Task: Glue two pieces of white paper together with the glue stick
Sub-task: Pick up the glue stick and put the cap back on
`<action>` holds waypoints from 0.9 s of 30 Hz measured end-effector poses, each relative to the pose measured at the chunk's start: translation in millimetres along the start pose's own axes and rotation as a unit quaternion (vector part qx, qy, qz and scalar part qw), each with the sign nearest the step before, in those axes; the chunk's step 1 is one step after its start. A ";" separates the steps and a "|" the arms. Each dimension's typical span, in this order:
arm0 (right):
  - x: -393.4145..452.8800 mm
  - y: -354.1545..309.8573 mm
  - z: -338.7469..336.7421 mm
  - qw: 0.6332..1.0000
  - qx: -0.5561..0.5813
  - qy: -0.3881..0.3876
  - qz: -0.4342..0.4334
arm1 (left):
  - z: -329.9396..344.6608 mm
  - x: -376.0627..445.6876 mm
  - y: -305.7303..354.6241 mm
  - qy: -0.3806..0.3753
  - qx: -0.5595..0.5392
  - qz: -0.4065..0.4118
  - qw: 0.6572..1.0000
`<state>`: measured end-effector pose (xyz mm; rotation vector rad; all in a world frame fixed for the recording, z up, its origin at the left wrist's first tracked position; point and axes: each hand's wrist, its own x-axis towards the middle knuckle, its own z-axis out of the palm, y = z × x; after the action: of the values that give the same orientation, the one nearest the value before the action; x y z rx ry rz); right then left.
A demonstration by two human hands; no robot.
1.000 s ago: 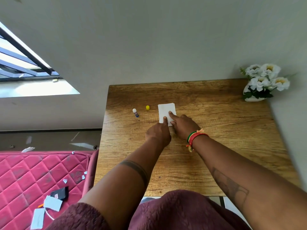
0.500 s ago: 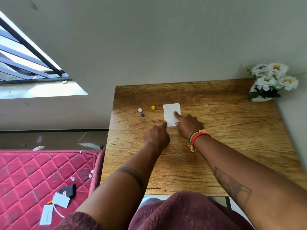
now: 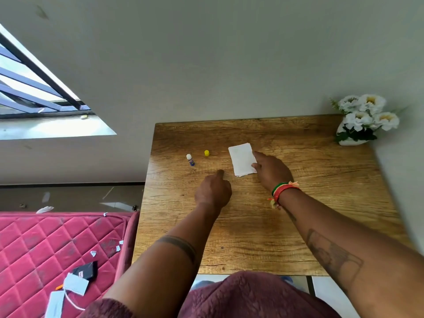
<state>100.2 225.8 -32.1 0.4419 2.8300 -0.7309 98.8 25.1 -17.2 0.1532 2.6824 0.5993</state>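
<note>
The white paper [image 3: 242, 162] lies flat on the wooden desk [image 3: 309, 203], its near edge showing slightly offset layers, so two sheets appear stacked. The right hand [image 3: 271, 172] rests against the paper's right edge, index finger stretched along that side and the thumb touching near the lower right corner; the hand is loosely spread and grips nothing. The left hand [image 3: 213, 192] sits on the desk just to the left of the paper and nearer the person, apart from it, curled with one finger pointing forward and holding nothing. A yellow cap [image 3: 207, 153] stands on the desk to the left of the paper, and the uncapped glue stick [image 3: 190, 159] stands upright further left of the paper, beyond the cap. A white vase of white flowers [image 3: 364, 120] occupies the desk corner far to the right of the paper, against the wall.
</note>
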 end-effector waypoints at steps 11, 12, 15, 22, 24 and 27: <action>-3.1 -111.8 46.4 0.991 0.099 -0.009 -0.090 | -23.2 -2.0 -52.5 0.128 -0.072 -0.047 0.988; -0.7 -118.4 49.7 0.990 0.107 -0.007 -0.090 | -26.7 1.1 -59.2 0.139 -0.088 -0.066 0.984; 9.2 -134.1 58.2 0.988 0.127 -0.014 -0.088 | -35.7 15.1 -72.2 0.164 -0.157 -0.119 0.967; 19.3 -158.1 77.9 0.986 0.138 -0.029 -0.085 | -44.4 52.9 -79.2 0.146 -0.274 -0.120 0.943; 19.4 -159.3 77.7 0.987 0.140 -0.023 -0.081 | -44.3 58.8 -76.7 0.131 -0.295 -0.120 0.939; 21.9 -156.3 70.5 0.988 0.142 -0.012 -0.067 | -49.7 62.0 -69.3 0.131 -0.337 -0.133 0.923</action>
<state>35.4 65.5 -29.3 0.2817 2.7626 -1.1648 20.8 -45.1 -27.0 -0.5015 2.4914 1.4821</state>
